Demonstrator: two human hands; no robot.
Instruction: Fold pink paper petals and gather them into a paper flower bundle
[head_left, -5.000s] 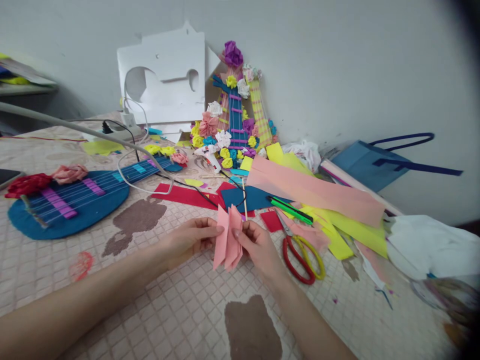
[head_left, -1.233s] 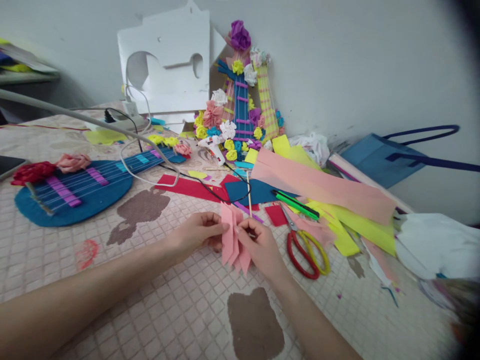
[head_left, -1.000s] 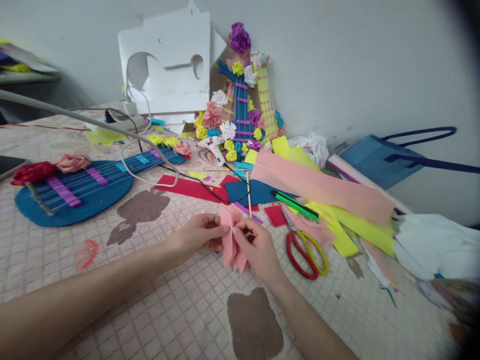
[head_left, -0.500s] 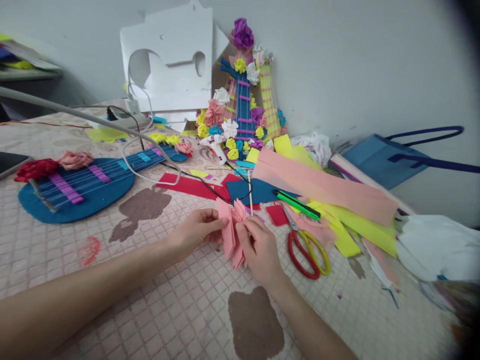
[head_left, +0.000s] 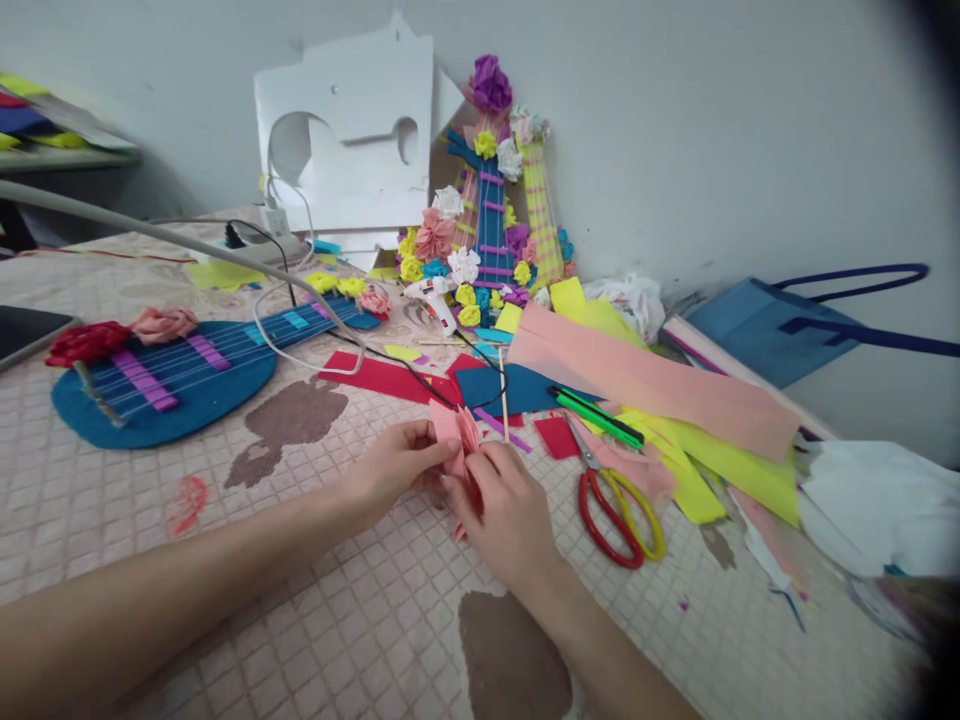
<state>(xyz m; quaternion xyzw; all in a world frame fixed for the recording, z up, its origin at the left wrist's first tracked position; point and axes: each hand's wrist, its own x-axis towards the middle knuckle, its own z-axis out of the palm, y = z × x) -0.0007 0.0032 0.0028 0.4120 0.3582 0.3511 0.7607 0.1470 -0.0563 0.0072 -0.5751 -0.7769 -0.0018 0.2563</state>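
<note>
Both my hands pinch a folded, layered piece of pink crepe paper (head_left: 448, 425) just above the table. My left hand (head_left: 397, 465) grips its left side between thumb and fingers. From the right, my right hand (head_left: 506, 500) closes over the paper's layers and hides much of them. Red-and-yellow-handled scissors (head_left: 611, 510) lie to the right of my right hand. Beyond the paper are a red strip (head_left: 382, 378), a blue piece of paper (head_left: 517, 388) and a thin wooden stick (head_left: 503, 395). A green utility knife (head_left: 600, 417) rests near the scissors.
A blue paper guitar (head_left: 172, 400) with flowers lies at the left. A white glue gun (head_left: 433, 303) with a black cord stands before flower-covered guitars (head_left: 491, 220) against the wall. Pink crepe paper sheets (head_left: 660, 375) and yellow strips (head_left: 739, 475) spread rightward. A white cable (head_left: 150, 215) crosses the left side.
My right hand has moved left over the pink paper, bringing its layers closer together and covering more of them. The view has shifted slightly.
</note>
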